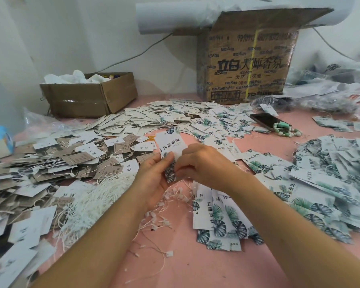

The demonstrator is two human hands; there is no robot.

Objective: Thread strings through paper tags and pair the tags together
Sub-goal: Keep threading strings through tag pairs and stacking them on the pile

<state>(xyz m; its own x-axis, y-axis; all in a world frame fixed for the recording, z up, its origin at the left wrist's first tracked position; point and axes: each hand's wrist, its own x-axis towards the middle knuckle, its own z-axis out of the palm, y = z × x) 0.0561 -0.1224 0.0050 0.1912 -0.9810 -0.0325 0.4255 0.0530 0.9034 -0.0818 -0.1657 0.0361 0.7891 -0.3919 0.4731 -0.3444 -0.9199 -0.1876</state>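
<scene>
Pink bench. Nearest: a loose white pile of toggle-ended strings, too many to count, below-left of the held tag.

One white paper tag with green leaf print is raised upright over the bench in two hands. The left hand pinches it between thumb and fingers; the right hand has its fingers curled, pinching the tag's lower end.

Uncounted tags lie in heaps all round it.

Right of it, beyond: one black phone.

Farthest, two boxes: a low brown cardboard box holding white crumpled material, and a tall printed cardboard box, contents unseen.
</scene>
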